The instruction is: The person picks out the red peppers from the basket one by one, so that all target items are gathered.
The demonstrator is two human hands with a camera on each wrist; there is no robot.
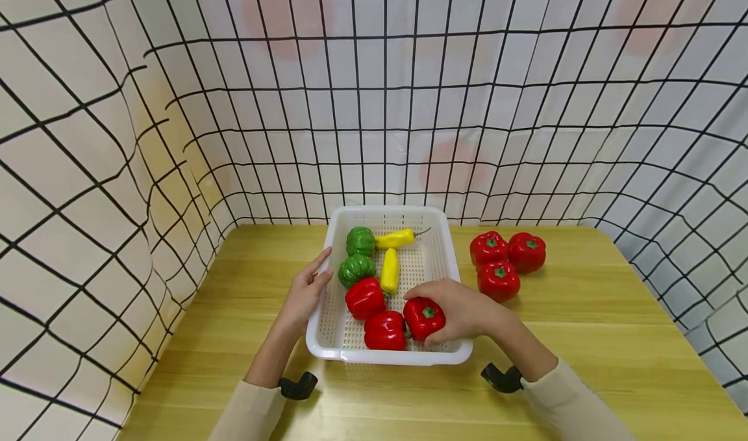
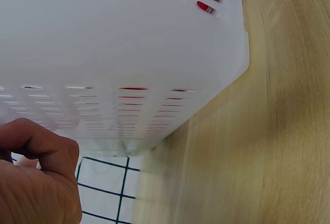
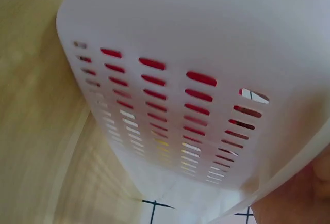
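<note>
A white plastic basket [image 1: 397,358] with slotted walls stands on the wooden table. At its left side my left hand [image 1: 302,297] holds the rim; the left wrist view shows curled fingers [image 2: 44,149] beside the wall. Over the front right of the basket, my right hand [image 1: 461,310] grips a red bell pepper [image 1: 422,321], thumb and fingers on either side of it. Two more red bell peppers, one behind [image 1: 365,298] and one in front [image 1: 385,331], lie to its left. The right wrist view shows mostly the basket's outer wall [image 3: 206,33].
Inside the basket are two ribbed green vegetables [image 1: 357,270] and two yellow peppers [image 1: 390,271]. Right of it, three red bell peppers [image 1: 498,281] sit together on the table [image 1: 584,337]. A white wall [image 1: 397,116] with a black grid encloses the back and sides.
</note>
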